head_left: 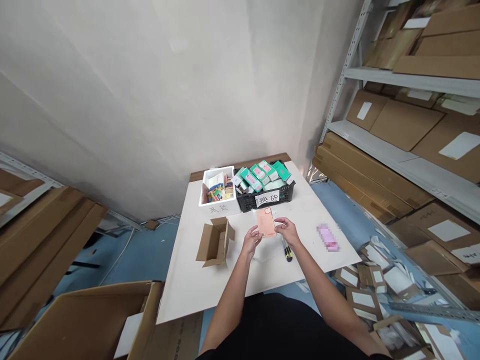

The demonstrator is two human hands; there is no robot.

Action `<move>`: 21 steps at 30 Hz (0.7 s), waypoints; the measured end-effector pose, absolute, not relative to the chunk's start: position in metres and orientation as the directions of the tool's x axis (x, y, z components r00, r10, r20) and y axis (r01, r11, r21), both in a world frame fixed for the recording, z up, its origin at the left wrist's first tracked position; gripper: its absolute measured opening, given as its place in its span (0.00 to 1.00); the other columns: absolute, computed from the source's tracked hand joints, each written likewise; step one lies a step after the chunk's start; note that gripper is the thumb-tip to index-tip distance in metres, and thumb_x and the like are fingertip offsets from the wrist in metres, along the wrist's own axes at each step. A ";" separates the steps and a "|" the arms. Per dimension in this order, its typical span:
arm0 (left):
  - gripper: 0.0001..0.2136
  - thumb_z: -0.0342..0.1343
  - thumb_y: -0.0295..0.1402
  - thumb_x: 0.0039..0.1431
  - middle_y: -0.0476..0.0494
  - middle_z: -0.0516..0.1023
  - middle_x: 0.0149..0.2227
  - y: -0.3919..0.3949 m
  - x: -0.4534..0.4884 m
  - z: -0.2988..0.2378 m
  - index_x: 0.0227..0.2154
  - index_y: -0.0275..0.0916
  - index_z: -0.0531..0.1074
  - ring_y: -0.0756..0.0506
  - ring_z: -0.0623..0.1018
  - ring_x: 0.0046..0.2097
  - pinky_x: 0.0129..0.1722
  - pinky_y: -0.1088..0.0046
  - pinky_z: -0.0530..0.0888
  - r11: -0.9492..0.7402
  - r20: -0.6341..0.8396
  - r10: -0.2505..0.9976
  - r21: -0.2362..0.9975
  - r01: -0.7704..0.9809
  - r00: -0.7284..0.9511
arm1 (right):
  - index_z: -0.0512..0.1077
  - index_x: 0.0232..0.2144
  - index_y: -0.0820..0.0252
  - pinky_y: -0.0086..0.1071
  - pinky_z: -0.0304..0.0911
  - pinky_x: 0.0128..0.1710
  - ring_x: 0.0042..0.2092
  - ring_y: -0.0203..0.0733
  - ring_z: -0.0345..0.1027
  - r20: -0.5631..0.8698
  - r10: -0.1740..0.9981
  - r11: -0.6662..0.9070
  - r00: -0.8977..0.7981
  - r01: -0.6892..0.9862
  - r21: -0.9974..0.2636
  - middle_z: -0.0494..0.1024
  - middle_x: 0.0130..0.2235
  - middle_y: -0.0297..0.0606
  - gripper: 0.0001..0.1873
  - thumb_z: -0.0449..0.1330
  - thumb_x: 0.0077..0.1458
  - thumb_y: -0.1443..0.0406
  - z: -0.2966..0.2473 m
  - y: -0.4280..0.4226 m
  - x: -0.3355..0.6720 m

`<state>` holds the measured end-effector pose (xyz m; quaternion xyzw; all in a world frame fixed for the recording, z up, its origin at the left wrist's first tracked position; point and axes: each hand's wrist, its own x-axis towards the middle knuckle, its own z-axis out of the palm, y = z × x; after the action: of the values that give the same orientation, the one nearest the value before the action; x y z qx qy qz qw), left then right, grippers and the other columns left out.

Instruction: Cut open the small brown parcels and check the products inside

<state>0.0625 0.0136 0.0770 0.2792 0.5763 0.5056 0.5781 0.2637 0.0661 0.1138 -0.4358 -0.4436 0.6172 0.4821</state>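
Note:
A flat salmon-pink phone case package (pixel 266 223), with a camera-shaped cut-out at its top corner, is held up over the table between both hands. My left hand (pixel 251 240) pinches its lower left edge. On its right edge the fingers of my right hand (pixel 287 230) are closed. Below the right hand lies a yellow-and-black box cutter (pixel 287 251). To the left stands a small cardboard box (pixel 216 243) with its flaps open.
At the table's back are a white foam box (pixel 221 206) of mixed packets and a black crate (pixel 275 196) full of green boxes. A blurred pink item (pixel 328 237) lies right. Shelves (pixel 375 140) of cartons flank the table (pixel 180 295); a large open carton (pixel 93 310) stands front left.

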 end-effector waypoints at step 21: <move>0.29 0.63 0.33 0.54 0.46 0.73 0.44 -0.013 0.031 0.202 0.59 0.44 0.67 0.48 0.78 0.40 0.42 0.65 0.80 0.143 -0.146 0.983 0.989 -0.032 -0.115 | 0.70 0.61 0.50 0.33 0.72 0.41 0.44 0.40 0.76 -0.073 0.845 -0.282 -0.529 -0.327 -0.902 0.78 0.45 0.33 0.38 0.73 0.47 0.63 0.172 0.059 0.268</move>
<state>0.0315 -0.0130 0.2025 0.4260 0.5576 0.4968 0.5107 0.2685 0.0594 0.1722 -0.2861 -0.4531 0.7478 0.3919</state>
